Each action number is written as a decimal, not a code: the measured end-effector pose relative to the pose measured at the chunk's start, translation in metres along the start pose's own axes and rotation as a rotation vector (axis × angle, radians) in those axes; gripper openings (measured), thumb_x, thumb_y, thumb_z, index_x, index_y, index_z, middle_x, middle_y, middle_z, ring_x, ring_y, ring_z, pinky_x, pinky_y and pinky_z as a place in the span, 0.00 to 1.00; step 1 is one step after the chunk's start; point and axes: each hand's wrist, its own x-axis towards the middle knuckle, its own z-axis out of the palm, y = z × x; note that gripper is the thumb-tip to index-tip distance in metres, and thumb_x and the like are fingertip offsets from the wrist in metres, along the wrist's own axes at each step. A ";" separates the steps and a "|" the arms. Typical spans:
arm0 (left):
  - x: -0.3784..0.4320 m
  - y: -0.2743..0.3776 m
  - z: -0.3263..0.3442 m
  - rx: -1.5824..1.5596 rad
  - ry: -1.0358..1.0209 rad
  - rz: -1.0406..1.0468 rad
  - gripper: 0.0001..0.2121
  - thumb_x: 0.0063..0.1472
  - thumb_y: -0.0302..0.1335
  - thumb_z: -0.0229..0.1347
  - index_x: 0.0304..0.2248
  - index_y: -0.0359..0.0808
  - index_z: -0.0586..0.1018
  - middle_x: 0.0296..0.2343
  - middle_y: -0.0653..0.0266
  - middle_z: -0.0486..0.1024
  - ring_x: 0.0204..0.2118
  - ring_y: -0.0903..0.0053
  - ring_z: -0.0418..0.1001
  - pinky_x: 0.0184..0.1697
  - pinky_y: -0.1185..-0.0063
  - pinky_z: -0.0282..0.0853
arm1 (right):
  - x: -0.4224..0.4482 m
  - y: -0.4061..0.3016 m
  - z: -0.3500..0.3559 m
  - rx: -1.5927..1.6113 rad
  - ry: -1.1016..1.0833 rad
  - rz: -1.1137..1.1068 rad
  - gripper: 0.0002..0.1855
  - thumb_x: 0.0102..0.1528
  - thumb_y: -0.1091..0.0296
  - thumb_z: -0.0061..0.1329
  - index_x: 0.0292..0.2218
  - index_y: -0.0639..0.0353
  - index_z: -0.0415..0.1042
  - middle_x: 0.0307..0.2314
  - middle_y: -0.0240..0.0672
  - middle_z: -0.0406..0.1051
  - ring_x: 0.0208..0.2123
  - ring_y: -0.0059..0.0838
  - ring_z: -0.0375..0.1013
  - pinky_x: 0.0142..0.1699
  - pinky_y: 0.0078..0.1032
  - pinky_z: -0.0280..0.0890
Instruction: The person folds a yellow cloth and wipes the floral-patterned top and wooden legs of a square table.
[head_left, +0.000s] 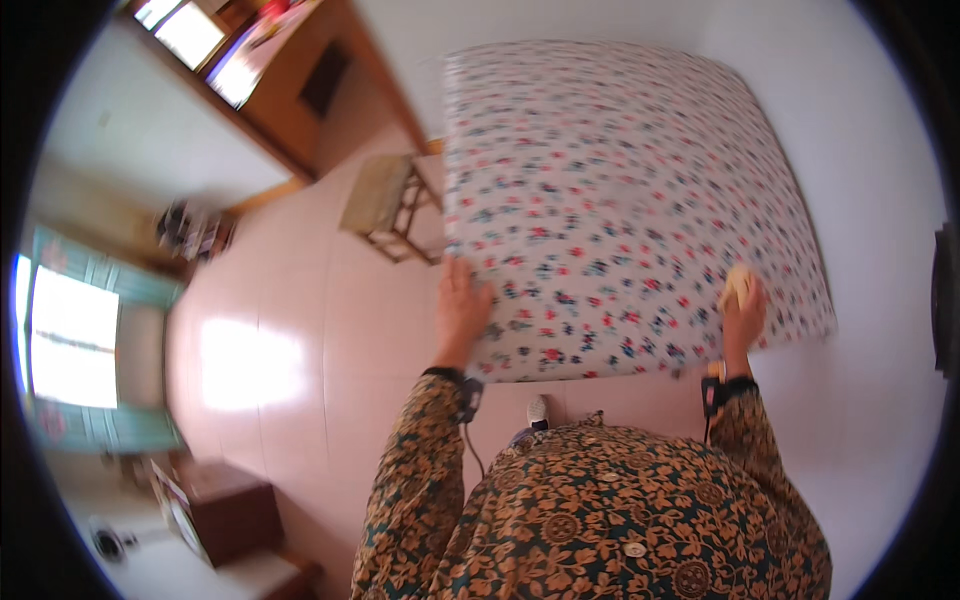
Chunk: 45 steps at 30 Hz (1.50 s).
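Before me stands a table or similar flat piece under a white cover (600, 225) printed with small red and dark blue flowers. My left hand (461, 306) rests at its left edge, fingers pointing away from me, thumb apart, holding nothing that I can see. Near the right front corner, my right hand (746, 311) grips a pale yellow cloth or sponge (736, 285) against the cover; blur hides which of the two it is. What supports the cover is hidden beneath it.
A wooden stool (382, 199) stands close to the cover's left side. Beyond it is a wooden desk (300, 97). White wall (847, 187) runs along the right. A dark brown cabinet (232, 510) is at the lower left, and a window (75, 337) with green curtains lights the tiled floor (292, 300).
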 end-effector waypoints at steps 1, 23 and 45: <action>-0.001 -0.001 0.000 0.026 0.023 0.047 0.28 0.57 0.39 0.52 0.54 0.33 0.64 0.58 0.47 0.53 0.56 0.56 0.59 0.57 0.66 0.59 | -0.004 -0.019 -0.004 0.048 -0.021 -0.051 0.27 0.53 0.65 0.49 0.54 0.51 0.62 0.50 0.38 0.64 0.52 0.41 0.63 0.55 0.35 0.59; -0.008 0.015 -0.047 -0.137 0.004 -0.117 0.33 0.56 0.40 0.52 0.56 0.28 0.58 0.57 0.40 0.51 0.58 0.51 0.56 0.53 0.65 0.63 | -0.024 -0.080 -0.039 -0.037 -0.076 -0.360 0.26 0.59 0.65 0.41 0.57 0.55 0.55 0.53 0.42 0.59 0.53 0.42 0.61 0.55 0.34 0.60; -0.003 0.022 -0.053 -0.175 -0.040 -0.149 0.34 0.56 0.39 0.53 0.56 0.28 0.57 0.57 0.38 0.50 0.58 0.48 0.54 0.55 0.64 0.60 | -0.020 -0.074 -0.040 -0.044 -0.074 -0.335 0.26 0.59 0.65 0.41 0.58 0.54 0.54 0.53 0.42 0.60 0.54 0.42 0.61 0.56 0.34 0.60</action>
